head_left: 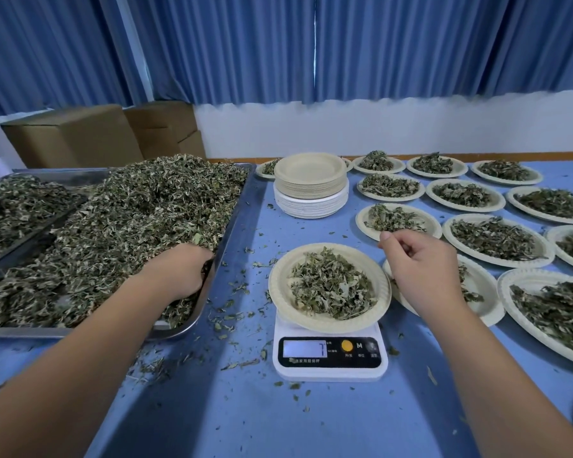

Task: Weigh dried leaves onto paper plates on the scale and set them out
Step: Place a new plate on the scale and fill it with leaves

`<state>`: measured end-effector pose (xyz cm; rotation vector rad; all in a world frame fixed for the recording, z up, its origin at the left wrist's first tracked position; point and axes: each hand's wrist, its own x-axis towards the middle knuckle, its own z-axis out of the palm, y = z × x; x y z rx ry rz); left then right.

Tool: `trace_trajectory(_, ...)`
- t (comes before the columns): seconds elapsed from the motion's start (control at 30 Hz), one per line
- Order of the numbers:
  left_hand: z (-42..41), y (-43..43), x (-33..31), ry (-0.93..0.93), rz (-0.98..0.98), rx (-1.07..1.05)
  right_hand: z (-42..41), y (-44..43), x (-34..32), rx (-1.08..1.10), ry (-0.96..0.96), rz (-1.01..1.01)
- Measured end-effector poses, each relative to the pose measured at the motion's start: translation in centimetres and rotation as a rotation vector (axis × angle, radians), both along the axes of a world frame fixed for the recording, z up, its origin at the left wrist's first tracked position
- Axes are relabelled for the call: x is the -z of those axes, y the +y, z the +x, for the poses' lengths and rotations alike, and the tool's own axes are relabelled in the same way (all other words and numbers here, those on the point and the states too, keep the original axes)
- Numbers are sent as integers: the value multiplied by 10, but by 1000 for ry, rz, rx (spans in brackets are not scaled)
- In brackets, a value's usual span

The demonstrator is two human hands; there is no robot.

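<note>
The fingers of the left hand (179,272) were pushed down into the dried leaves (139,219), so I could not tell if they were closed on a bunch or just digging. All around those fingers was the big heap of leaves, and the edge of the metal tray (232,226) was right beside them. The right hand (424,269) had its fingers (407,249) loosely bent and held nothing that I could see. Just to the left of those fingers, and a bit lower, sat the paper plate (273,285) on the scale (328,368), with a small heap of leaves in it. The screen showed what looked like a 7. Past the right fingers were many filled plates (447,226) in rows, and farther off a stack of empty plates (311,186). I think the plate was in the middle of being filled. Next, the left hand likely needed to bring a small pinch over, drop it gently, and watch the number so it did not go too high.
</note>
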<state>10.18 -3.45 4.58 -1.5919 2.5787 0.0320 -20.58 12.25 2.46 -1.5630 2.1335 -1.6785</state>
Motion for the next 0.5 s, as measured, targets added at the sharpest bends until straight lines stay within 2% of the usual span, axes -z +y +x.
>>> trace_trajectory(0.23,1,7,-1,-5,-58,-8,-1,0,0,4,-3,5)
trace_trajectory(0.5,1,24,-13,144,-179,-31,1,4,-3,20,-37,51)
